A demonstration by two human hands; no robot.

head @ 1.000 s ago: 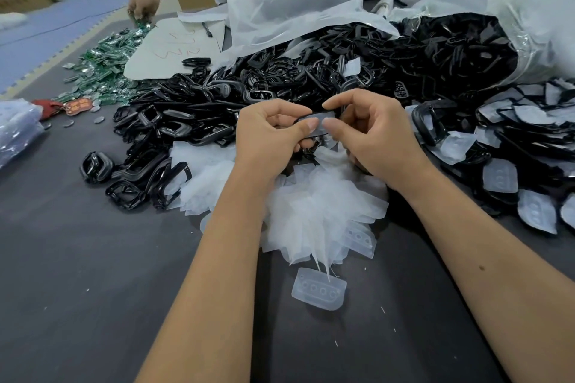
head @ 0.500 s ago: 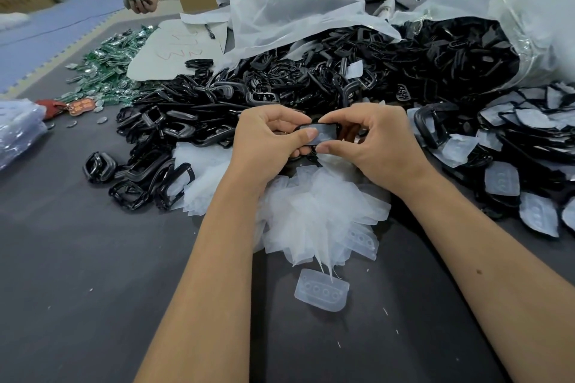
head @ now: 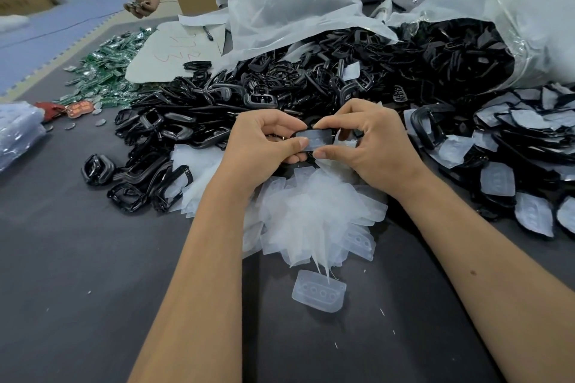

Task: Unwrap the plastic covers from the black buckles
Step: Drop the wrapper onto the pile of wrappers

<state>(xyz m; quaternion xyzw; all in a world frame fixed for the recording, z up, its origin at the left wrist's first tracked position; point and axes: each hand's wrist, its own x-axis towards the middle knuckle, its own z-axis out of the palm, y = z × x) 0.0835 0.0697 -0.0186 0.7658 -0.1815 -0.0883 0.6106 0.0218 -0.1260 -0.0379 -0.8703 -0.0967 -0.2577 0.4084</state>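
Midway: your left hand (head: 264,143) and right hand (head: 364,146) both pinch one buckle (head: 314,138) above table (head: 77,274) middle, cover on. Peeled covers (head: 311,214) heaped beneath; wrapped pile (head: 513,158) at right edge waits.

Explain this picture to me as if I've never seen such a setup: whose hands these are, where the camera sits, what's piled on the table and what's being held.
There is no machine here. The one picture comes from a camera worn on a person's head, looking forward and down, so the two bare arms reaching in are the wearer's own. The left hand and right hand both pinch one black buckle whose plastic cover is still on it. Just below them on the dark grey table lies a heap of peeled clear covers, with one loose cover nearer the wearer. Behind and to the left is a big pile of bare buckles; to the right lie buckles still covered. A large plastic bag spills more buckles. At the far edge stands another person, holding something small.
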